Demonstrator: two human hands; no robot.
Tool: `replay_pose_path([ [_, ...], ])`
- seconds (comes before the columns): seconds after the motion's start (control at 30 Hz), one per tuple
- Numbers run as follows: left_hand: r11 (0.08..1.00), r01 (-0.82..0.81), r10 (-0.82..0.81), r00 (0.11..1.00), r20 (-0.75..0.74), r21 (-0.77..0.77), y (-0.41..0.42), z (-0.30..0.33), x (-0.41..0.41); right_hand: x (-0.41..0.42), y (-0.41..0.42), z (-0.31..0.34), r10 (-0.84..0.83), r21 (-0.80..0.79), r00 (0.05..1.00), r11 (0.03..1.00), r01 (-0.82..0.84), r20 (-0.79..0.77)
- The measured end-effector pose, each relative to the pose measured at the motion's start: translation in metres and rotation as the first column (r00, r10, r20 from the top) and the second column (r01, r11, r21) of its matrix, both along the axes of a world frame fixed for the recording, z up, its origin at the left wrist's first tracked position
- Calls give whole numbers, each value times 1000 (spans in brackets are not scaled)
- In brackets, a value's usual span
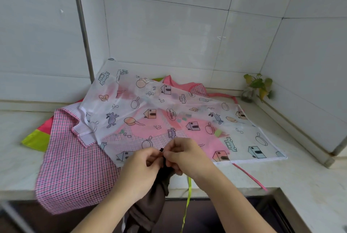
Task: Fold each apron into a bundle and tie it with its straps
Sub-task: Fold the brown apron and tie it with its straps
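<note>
**Both hands on a dark brown apron**

While the sheer white cartoon-print apron point(169, 112) lies spread on the pale stone table point(300, 185), the left hand point(142, 165) and right hand point(185, 155) pinch the dark brown fabric apron point(157, 195) at that apron's near edge, each grip clamped on it.

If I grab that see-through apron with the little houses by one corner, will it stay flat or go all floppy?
Probably floppy: the see-through apron already sags and creases over the pink checked apron beneath it. It looks very thin, since the colours show through, so likely light. It may slide easily too, as it looks smooth, though that is hard to tell.
</note>
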State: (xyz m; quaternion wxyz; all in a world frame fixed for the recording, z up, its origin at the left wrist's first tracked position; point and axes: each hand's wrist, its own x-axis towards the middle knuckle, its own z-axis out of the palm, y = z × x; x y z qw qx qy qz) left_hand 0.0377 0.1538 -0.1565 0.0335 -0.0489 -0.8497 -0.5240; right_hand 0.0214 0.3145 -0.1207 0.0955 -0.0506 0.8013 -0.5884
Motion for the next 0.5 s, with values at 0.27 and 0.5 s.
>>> replay_pose_path([
  [0.27,989,123,-130,988,81,78,-1,8,-1,0,-9,-14,-119,-216,993,969,122,25],
  [0.5,981,-34,7,990,140,192,1,0,-3,2,3,-18,-8,-472,997,880,45,81],
])
